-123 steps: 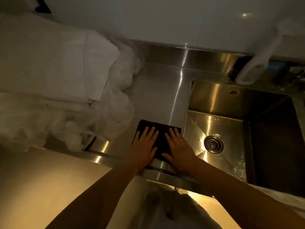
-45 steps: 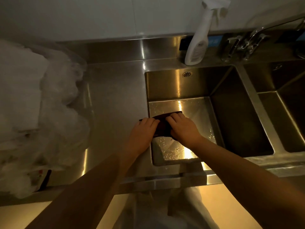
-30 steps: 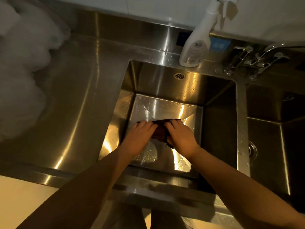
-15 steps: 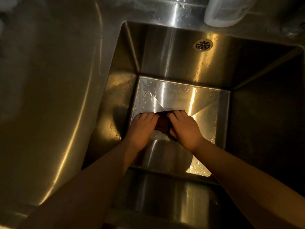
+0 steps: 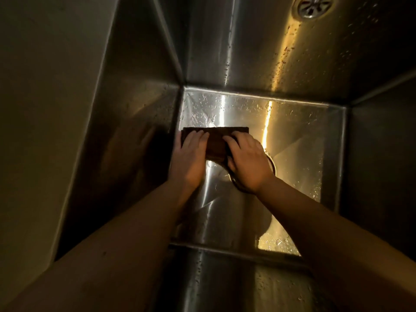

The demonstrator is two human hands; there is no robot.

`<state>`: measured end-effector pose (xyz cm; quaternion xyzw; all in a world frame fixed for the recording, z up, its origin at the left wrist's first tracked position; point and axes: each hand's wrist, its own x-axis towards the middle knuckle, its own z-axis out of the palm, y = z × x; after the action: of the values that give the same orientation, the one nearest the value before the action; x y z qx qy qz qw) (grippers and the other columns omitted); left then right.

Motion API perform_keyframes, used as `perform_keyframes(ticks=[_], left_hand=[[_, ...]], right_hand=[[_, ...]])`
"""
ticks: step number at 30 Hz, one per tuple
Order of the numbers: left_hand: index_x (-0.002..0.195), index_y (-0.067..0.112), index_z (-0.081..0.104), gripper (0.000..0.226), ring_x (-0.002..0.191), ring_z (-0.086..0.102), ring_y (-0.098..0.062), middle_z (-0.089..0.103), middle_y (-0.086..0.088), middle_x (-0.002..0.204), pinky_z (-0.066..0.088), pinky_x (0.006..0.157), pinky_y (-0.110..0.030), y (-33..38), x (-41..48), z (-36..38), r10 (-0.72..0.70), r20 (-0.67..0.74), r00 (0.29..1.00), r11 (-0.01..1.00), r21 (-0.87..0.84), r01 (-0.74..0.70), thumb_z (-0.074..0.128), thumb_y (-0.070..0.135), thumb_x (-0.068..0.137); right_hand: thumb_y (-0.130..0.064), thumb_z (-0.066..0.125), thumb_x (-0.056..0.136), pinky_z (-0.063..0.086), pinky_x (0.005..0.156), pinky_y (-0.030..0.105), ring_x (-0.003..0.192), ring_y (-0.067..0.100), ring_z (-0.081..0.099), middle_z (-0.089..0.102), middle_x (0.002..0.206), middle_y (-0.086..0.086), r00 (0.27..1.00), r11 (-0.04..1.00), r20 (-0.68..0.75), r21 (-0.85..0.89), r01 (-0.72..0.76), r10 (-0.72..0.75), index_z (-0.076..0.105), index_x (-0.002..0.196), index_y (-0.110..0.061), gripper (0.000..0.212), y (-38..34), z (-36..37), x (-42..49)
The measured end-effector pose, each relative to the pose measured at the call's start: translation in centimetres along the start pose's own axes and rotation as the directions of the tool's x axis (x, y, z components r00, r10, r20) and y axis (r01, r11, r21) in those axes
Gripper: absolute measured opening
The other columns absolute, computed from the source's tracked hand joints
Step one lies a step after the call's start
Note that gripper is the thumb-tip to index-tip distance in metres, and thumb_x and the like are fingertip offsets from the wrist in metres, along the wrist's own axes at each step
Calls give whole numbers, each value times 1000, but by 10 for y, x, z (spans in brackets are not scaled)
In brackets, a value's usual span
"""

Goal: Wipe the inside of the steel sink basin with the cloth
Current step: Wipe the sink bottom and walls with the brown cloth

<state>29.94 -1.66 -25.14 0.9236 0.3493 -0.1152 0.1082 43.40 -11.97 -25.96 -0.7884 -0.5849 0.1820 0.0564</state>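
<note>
At the far left of the frame lies the dull strip of the worktop (image 5: 45, 109), and right of it the left wall of the sink basin (image 5: 139, 143) drops away in shadow. A few seconds ago the cloth was flat on that worktop. Now it is down inside, so the wiping proper has begun.

My left hand (image 5: 191, 154) sits low at the foot of that wall with its fingers laid over the left end of the cloth (image 5: 216, 140). The grip is a flat press from above rather than a wrap. I cannot see where the thumb is.

The cloth lies on the basin floor (image 5: 299, 140) as a dark flat band, its left end touching the left wall. Half a second ago it was bunched smaller between the hands and nearer the middle. It has since spread out and slid towards the upper left corner of the floor.

My right hand (image 5: 247, 163) presses the cloth's right end the same way, with its fingers bent slightly on top. It covers most of the drain (image 5: 272, 165), of which only a rim shows.

Further right the floor shines with droplets (image 5: 315, 190). Streaks also run down the back wall below the overflow grille (image 5: 311, 6) at the upper right. I judge that most of the floor and all the walls are yet to be wiped.
</note>
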Motion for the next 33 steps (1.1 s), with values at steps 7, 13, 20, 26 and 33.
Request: perform_keyframes(ticks=[7, 13, 20, 26, 33], left_hand=[[149, 4, 13, 69, 144, 2, -28, 13, -19, 156, 6, 116, -45, -5, -36, 38, -69, -58, 996, 993, -96, 63, 45, 31, 93], [143, -5, 28, 65, 140, 24, -36, 27, -25, 150, 19, 111, -51, 5, -66, 50, -225, -78, 971, 967, -144, 212, 36, 30, 88], [147, 1, 23, 63, 143, 3, -29, 17, -18, 155, 1, 115, -45, 13, -47, 51, -169, -110, 979, 979, -132, 154, 42, 28, 93], [151, 9, 9, 58, 145, -5, -16, 6, -9, 159, -4, 117, -33, 5, 13, 42, -164, -140, 976, 957, -263, 123, 30, 27, 100], [152, 12, 3, 62, 146, -7, -21, -7, -5, 158, -9, 115, -41, 6, 9, 55, -227, -123, 966, 968, -140, 210, 31, 31, 99]], right_hand=[[-49, 30, 99, 0, 120, 43, 148, 26, -4, 2, 160, 12, 998, 1000, 50, 10, 30, -30, 10, 153, -14, 67, -1, 31, -11], [-33, 36, 100, 3, 120, 41, 148, 26, -2, 6, 161, 9, 960, 960, 74, -65, 273, -268, 16, 153, -22, 58, 1, 33, 24], [-43, 28, 99, 4, 120, 43, 148, 25, 0, 8, 161, 9, 966, 959, 53, -116, 258, -254, 16, 153, -24, 59, 7, 42, 42], [-42, 23, 98, 5, 120, 43, 148, 25, -3, 4, 161, 8, 968, 951, 35, -182, 251, -248, 14, 154, -21, 61, 10, 44, 55], [-46, 33, 95, 2, 120, 42, 148, 23, -3, 2, 160, 6, 973, 989, -203, 116, -88, 111, 11, 154, -16, 69, 44, 33, 3]])
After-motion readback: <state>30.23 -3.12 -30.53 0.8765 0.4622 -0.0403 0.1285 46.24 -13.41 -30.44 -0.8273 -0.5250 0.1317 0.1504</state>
